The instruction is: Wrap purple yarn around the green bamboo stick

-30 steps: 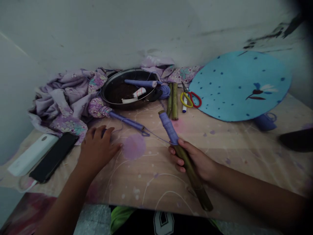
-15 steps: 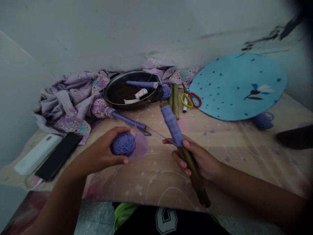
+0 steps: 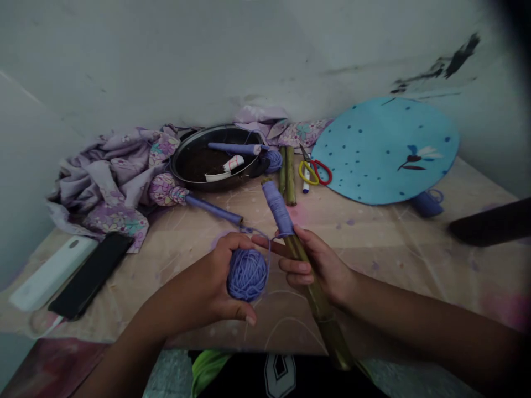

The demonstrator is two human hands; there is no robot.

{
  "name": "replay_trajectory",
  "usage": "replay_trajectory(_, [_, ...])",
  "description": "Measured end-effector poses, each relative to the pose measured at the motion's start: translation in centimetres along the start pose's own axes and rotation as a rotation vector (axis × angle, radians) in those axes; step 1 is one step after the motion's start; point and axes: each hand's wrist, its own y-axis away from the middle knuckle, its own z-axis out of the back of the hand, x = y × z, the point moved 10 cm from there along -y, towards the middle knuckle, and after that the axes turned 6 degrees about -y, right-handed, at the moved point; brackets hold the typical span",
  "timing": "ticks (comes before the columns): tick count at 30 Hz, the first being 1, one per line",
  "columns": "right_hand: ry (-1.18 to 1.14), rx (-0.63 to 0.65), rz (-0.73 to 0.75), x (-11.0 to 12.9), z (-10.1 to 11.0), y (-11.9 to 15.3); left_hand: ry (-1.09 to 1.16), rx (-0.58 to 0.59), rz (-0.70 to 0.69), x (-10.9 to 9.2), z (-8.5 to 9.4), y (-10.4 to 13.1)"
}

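My left hand (image 3: 224, 282) is curved round a ball of purple yarn (image 3: 248, 275), thumb below it and fingers above. Closed round a green bamboo stick (image 3: 317, 293), my right hand (image 3: 313, 260) holds it tilted, its top leaning away to the left. Purple yarn is wound in tight rows over the stick's upper part, down to my right thumb. A loose strand links the ball and the winding, passing by my right index finger, which points toward the ball. Just beyond lies a purple-wrapped stick (image 3: 213, 209) with a floral cloth knob at its far end.
Along the wall are crumpled floral cloth (image 3: 112, 166), a dark pan (image 3: 176, 171) with a wrapped stick inside, bamboo pieces (image 3: 291, 182), scissors (image 3: 316, 171), a marker (image 3: 306, 182) and a blue oval board (image 3: 373, 143). A phone (image 3: 91, 276) and a white device (image 3: 52, 273) lie left.
My left hand has carried the yarn ball rightward and closer to the bamboo stick. The strand, earlier stretched straight, now hangs slack. The whole view has shifted slightly.
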Motion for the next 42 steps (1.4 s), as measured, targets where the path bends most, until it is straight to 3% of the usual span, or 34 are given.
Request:
replay_trajectory(3, [-0.063, -0.013, 0.021, 0.5, 0.0, -0.1, -0.084, -0.003, 0.027, -0.1, 0.0, 0.3])
replay_trajectory(7, [-0.053, -0.006, 0.058, 1.3, 0.1, 0.1, -0.159, -0.029, 0.083, 1.1, 0.7, 0.4])
replay_trajectory(10, [0.007, -0.04, 0.121, 3.0, 0.7, 1.0, -0.203, -0.078, 0.119, 2.8, 2.1, 0.7])
replay_trajectory(16, [0.148, -0.176, 0.335, 7.9, 2.5, 4.0, -0.185, -0.251, 0.357, 8.0, 5.6, 3.1])
replay_trajectory(21, [0.207, -0.254, 0.511, 10.6, 3.3, 5.8, 0.023, -0.271, 0.35, 9.8, 5.3, 4.7])
replay_trajectory(25, [0.228, -0.312, 0.608, 12.2, 4.3, 6.9, 0.407, -0.427, 0.298, 11.1, 5.7, 5.8])
replay_trajectory(28, [0.229, -0.341, 0.643, 13.2, 4.9, 7.5, 0.689, -0.577, 0.343, 13.2, 5.7, 6.8])
replay_trajectory(32, [0.176, -0.402, 0.672, 14.3, 6.1, 8.5, 0.758, -0.801, 0.426, 15.6, 6.6, 8.7])
replay_trajectory(35, [0.128, -0.425, 0.724, 15.2, 7.0, 9.5, 0.666, -0.914, 0.492, 16.7, 7.4, 10.6])
replay_trajectory(40, [0.087, -0.426, 0.815, 16.9, 7.6, 11.2, 0.38, -0.679, 0.548, 17.3, 7.0, 11.4])
replay_trajectory(42, [0.035, -0.461, 0.858, 17.8, 8.3, 12.1, 0.299, -0.638, 0.573, 17.8, 7.2, 12.1])
